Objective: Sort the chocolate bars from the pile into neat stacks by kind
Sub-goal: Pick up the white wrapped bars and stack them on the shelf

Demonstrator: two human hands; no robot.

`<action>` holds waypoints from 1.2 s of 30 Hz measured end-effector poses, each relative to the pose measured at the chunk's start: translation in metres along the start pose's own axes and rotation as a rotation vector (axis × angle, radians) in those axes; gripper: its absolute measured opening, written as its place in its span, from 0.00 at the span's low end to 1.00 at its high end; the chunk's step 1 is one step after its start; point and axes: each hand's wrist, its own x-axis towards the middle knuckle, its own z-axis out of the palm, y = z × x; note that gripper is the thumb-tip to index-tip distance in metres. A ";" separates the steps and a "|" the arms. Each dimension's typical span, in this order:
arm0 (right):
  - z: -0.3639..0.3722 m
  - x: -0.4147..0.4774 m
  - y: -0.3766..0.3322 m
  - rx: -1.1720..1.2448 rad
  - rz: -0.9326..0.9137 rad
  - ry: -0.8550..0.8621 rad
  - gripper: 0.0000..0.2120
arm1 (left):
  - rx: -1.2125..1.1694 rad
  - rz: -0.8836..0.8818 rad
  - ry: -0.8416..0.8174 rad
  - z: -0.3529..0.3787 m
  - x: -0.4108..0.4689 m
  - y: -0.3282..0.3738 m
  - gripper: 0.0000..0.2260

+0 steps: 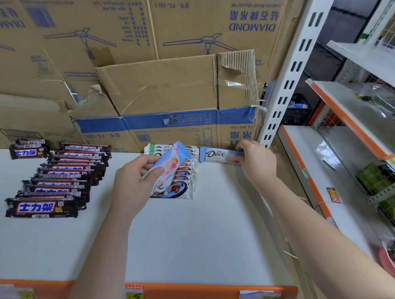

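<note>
On the white shelf (pixel 197 230), a row of several dark brown Snickers bars (pixel 62 180) overlaps at the left, with one more (pixel 29 151) behind it. In the middle lies a row of white Dove bars (pixel 182 180). My left hand (pixel 134 183) pinches a light blue and pink Dove bar (pixel 169 161), tilted above the white row. My right hand (pixel 257 159) grips the right end of another light blue Dove bar (pixel 217 156), which lies flat at the back of the shelf, to the right of the white row.
Cardboard fan boxes (pixel 165 93) stand along the back of the shelf. A white slotted upright (pixel 289 74) rises at the right. Beyond it are orange-edged shelves (pixel 308 165) with green packs (pixel 388 190). Price tags (pixel 134 296) sit on the front orange edge.
</note>
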 end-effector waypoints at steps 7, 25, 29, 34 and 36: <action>0.008 -0.003 0.002 0.034 -0.046 0.039 0.12 | -0.002 0.002 0.010 0.000 0.000 0.005 0.08; 0.002 -0.081 0.018 0.179 -0.088 0.048 0.04 | 0.090 0.246 -0.332 0.058 0.056 0.070 0.08; 0.003 -0.093 0.023 0.155 -0.127 0.031 0.04 | 0.257 0.321 -0.456 0.095 0.064 0.079 0.08; 0.005 -0.097 0.023 0.156 -0.122 0.062 0.06 | 0.481 0.353 -0.492 0.128 0.070 0.068 0.12; 0.006 -0.097 0.023 0.146 -0.124 0.062 0.08 | 0.586 0.387 -0.499 0.134 0.073 0.064 0.14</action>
